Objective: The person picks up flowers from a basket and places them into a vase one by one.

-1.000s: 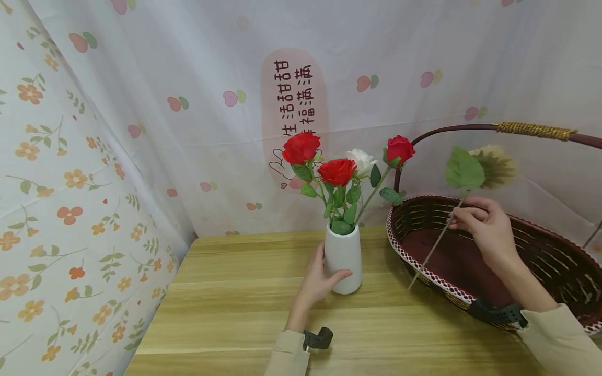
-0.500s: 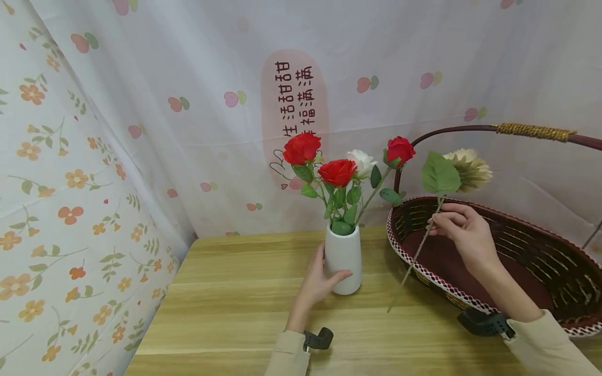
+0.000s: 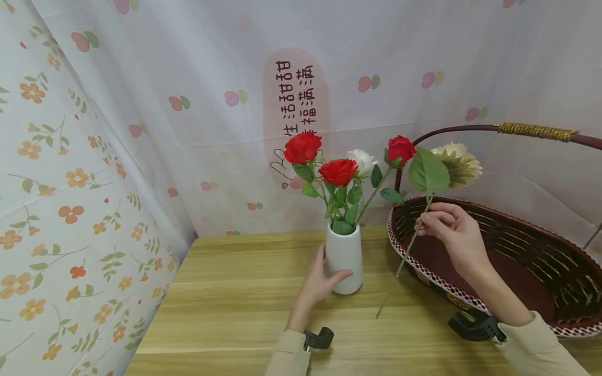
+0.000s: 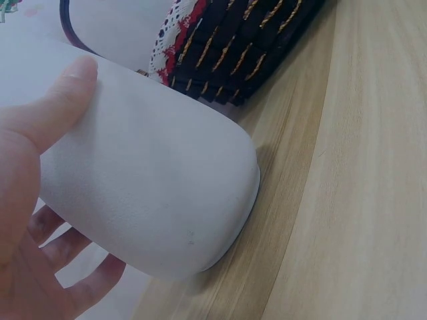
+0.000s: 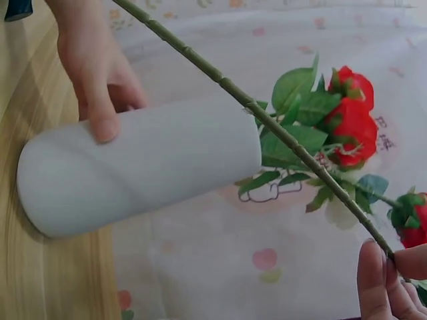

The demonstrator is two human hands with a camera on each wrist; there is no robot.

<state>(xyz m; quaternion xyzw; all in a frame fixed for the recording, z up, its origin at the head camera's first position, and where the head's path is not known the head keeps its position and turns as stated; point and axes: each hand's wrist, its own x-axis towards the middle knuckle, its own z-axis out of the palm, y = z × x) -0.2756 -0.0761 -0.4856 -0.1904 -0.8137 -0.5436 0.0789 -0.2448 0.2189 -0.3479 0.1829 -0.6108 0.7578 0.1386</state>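
A white vase [image 3: 344, 261] stands upright on the wooden table. My left hand [image 3: 316, 279] grips it from the left, the thumb across its front and the fingers curled behind. Out of its mouth rise red roses [image 3: 302, 148] and a white rose [image 3: 362, 163] with green leaves. My right hand [image 3: 453, 235] pinches the stem of a cream flower [image 3: 458, 166] just below its big green leaf [image 3: 428, 170]. The flower's stem [image 5: 287, 138] slants down toward the table; in the right wrist view it crosses in front of the vase's mouth.
Right of the vase is a dark woven basket [image 3: 541, 250] with a white-and-red trimmed rim and a tall handle [image 3: 536, 130] wound in gold cord. My right forearm passes over its near rim. A printed curtain [image 3: 211, 130] hangs behind the table [image 3: 235, 303].
My right hand has moved left with the cream flower, from over the basket toward the vase. My left hand and the vase have stayed in place.
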